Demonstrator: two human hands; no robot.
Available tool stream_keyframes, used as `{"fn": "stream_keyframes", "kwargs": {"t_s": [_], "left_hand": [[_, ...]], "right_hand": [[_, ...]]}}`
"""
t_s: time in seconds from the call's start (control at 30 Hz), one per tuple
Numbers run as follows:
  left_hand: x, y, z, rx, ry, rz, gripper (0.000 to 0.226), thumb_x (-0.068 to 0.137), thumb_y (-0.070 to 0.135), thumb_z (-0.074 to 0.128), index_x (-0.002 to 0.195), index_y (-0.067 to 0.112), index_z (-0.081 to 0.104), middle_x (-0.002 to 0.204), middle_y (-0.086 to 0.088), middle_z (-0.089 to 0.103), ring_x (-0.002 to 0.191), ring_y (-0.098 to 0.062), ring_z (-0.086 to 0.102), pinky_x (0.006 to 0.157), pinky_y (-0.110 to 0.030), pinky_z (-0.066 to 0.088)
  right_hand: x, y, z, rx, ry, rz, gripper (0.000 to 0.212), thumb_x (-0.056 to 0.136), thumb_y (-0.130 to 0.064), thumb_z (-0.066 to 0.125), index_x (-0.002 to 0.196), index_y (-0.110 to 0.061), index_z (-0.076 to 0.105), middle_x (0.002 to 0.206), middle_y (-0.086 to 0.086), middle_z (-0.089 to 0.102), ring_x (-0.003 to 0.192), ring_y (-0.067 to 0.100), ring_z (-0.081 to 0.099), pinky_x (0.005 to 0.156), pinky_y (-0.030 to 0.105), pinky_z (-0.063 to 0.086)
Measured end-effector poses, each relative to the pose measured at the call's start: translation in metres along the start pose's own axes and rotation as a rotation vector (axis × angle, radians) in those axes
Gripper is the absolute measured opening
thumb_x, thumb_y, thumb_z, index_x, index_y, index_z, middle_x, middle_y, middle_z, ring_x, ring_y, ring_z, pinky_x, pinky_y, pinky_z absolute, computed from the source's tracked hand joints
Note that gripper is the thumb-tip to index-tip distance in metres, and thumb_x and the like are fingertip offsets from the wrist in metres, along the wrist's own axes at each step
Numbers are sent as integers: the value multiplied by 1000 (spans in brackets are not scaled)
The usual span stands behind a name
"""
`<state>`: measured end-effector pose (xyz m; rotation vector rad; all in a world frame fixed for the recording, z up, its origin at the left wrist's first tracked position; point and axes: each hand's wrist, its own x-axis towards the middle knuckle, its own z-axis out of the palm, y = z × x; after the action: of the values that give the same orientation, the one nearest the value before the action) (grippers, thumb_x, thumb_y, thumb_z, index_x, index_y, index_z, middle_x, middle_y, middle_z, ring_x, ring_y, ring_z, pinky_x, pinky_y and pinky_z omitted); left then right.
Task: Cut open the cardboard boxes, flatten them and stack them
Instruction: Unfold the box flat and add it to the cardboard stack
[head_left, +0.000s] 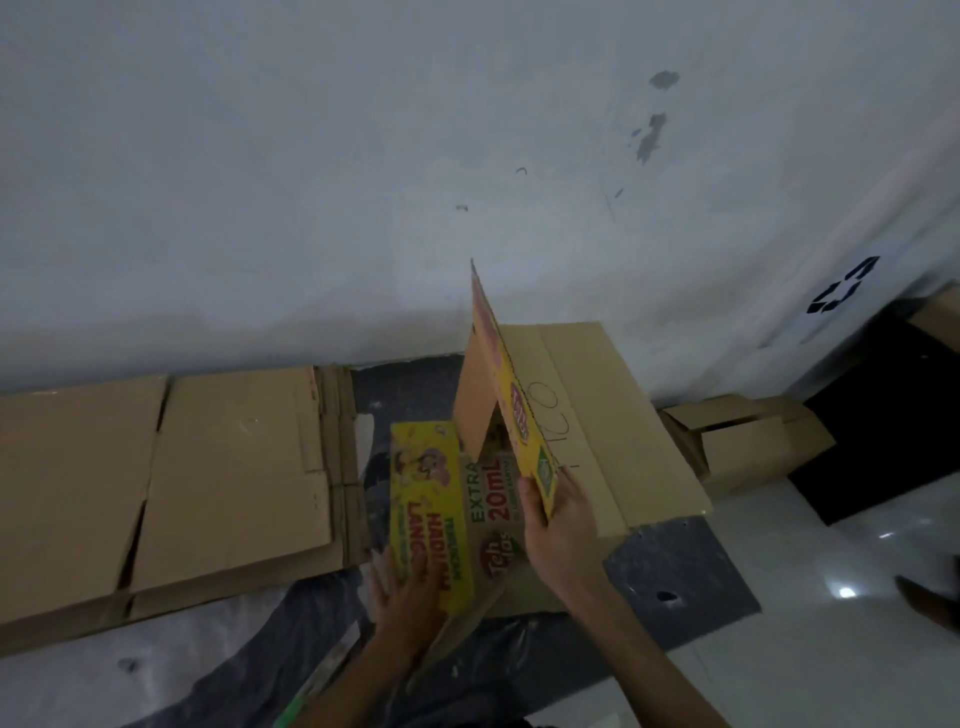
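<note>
A yellow printed cardboard box (470, 499) lies opened on the floor in front of me. My left hand (402, 590) presses flat on its yellow left panel. One flap (488, 379) stands upright, and my right hand (558, 525) grips its lower edge between thumb and fingers. A stack of flattened plain brown cardboard (171, 483) lies to the left along the wall. A plain brown box (608, 421) with handwriting on it sits just behind the raised flap.
A white wall (363, 182) rises right behind the boxes. Small opened brown boxes (748, 441) sit at the right by a dark mat (893, 415). A dark sheet (685, 571) covers the floor under the work. A green-edged strip (317, 680) lies near my left forearm.
</note>
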<state>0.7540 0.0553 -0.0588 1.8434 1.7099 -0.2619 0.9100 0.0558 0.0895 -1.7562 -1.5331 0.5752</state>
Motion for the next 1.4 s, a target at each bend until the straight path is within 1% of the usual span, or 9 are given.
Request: {"fn": "stream_keyframes", "kwargs": {"t_s": [0.07, 0.2, 0.33, 0.43, 0.6, 0.77, 1.07, 1.27, 1.4], "left_hand": [[-5, 2, 12, -7, -119, 56, 60, 101, 33, 37, 154, 26, 11, 162, 0, 0, 148, -32, 0, 117, -51, -8], [7, 18, -14, -305, 109, 53, 82, 92, 34, 56, 152, 10, 6, 153, -18, 21, 137, -36, 30, 107, -43, 33], [46, 47, -90, -638, 465, -34, 115, 81, 43, 72, 151, 2, -10, 158, -21, 5, 145, -36, 11, 114, -47, 22], [86, 58, -135, -575, 531, 18, 119, 77, 54, 72, 151, 14, -12, 159, -17, -7, 147, -35, 1, 117, -54, 16], [83, 53, -149, -552, 435, 310, 99, 86, 32, 71, 154, 20, 0, 156, -9, 27, 121, -33, 52, 91, -50, 50], [65, 8, -157, -520, 520, 469, 42, 92, 25, 48, 125, 1, 58, 105, -19, 67, 92, -38, 65, 70, -31, 49], [62, -78, -156, -1130, 287, 72, 29, 93, -11, 41, 80, 9, 57, 74, -10, 57, 64, -16, 58, 56, -27, 49], [58, -102, -134, -1555, 365, -280, 21, 104, 21, 38, 98, 12, 56, 92, -8, 58, 78, -18, 54, 59, -25, 53], [57, -98, -113, -1827, 424, -340, 50, 104, 46, 25, 131, 11, 48, 127, -11, 52, 107, -26, 49, 100, -42, 40]], "right_hand": [[-1, 11, -8, -23, -54, -131, 46, 97, -52, 36, 135, -30, 49, 135, -16, 49, 128, 11, 46, 104, 52, 43], [-10, 39, -25, 15, -178, -254, 39, 97, -41, 46, 136, -40, 48, 136, -43, 37, 126, -17, 35, 106, 31, 39], [-9, 49, -39, 188, -223, -74, 29, 92, -30, 56, 118, -44, 54, 110, -7, 63, 99, -2, 59, 77, 10, 48], [-11, 56, -46, 129, -185, -128, 19, 87, -59, 54, 105, -53, 59, 84, -26, 61, 76, -9, 57, 65, 7, 42], [-3, 66, -76, 60, -98, -163, 37, 80, -79, 40, 116, -79, 34, 117, -48, 47, 105, -22, 48, 86, 7, 45], [17, 93, -113, -161, -116, -338, 38, 95, -52, 43, 133, -59, 40, 136, -39, 42, 128, -6, 42, 107, 13, 32], [46, 93, -22, -393, -425, -439, 66, 84, -80, 26, 144, -60, 9, 161, -5, -3, 148, 20, -15, 115, 42, -17], [73, 100, 67, -588, -651, -482, 85, 90, -35, 57, 144, -52, -7, 157, -1, -16, 144, 26, -25, 115, 56, -11], [79, 107, 107, -806, -886, -481, 108, 83, -26, 68, 145, -31, -19, 152, 4, -29, 139, 29, -28, 117, 50, -8]]}}
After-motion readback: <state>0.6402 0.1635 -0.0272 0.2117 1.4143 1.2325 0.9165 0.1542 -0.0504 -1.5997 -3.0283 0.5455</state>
